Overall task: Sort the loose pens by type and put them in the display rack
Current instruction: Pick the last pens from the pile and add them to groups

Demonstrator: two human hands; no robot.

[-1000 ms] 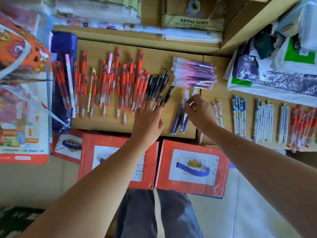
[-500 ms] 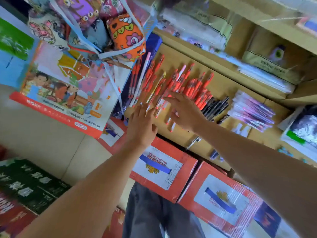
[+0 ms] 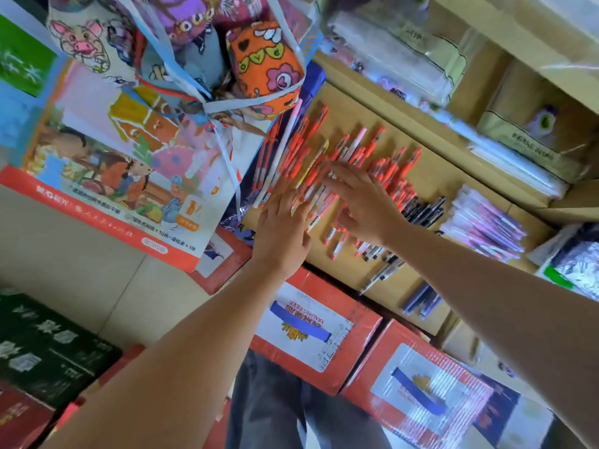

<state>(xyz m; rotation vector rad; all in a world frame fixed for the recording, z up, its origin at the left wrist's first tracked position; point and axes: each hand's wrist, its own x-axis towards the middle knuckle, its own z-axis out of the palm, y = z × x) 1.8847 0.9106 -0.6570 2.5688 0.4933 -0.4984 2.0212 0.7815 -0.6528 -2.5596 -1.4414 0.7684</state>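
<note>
From the head camera, the wooden desk [image 3: 434,176] runs slantwise from near right to far left. A broad spread of orange pens [image 3: 382,163] lies on its far left part. The left hand [image 3: 285,228] reaches over the near edge of the desk, its fingers [image 3: 293,202] straight and close together, laid on the near ends of these pens. The right hand [image 3: 366,202] is just beside it on the right, over the middle of the spread, fingers apart and extended; blur hides whether they touch the pens. To the right lie black pens [image 3: 421,210], then pink wrapped pens [image 3: 486,222]. Blue pens [image 3: 421,299] rest at the near edge. Red cartons [image 3: 311,325] stand below the desk.
</note>
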